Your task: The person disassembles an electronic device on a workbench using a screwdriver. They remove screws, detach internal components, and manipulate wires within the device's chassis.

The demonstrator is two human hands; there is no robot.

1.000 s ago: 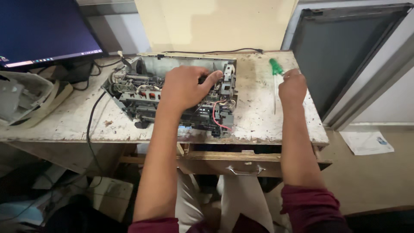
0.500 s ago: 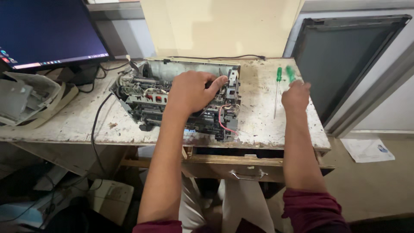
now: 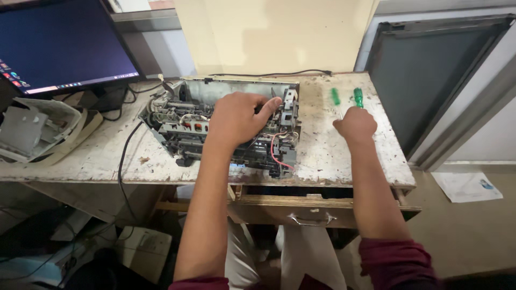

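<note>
Printer chassis (image 3: 215,129) — stripped of its cover, wires and rollers bare — sits mid-surface (image 3: 344,156), its front near the front edge. Left hand (image 3: 236,118) lies palm-down on top, fingers curled over the frame's right side, gripping it. Right hand (image 3: 355,124) is closed around a green-handled screwdriver (image 3: 358,97); a second green screwdriver (image 3: 335,96) lies just beside. Bare surface stretches right of the chassis. A drawer (image 3: 306,212) hangs open below — monitor (image 3: 59,45) at back left.
</note>
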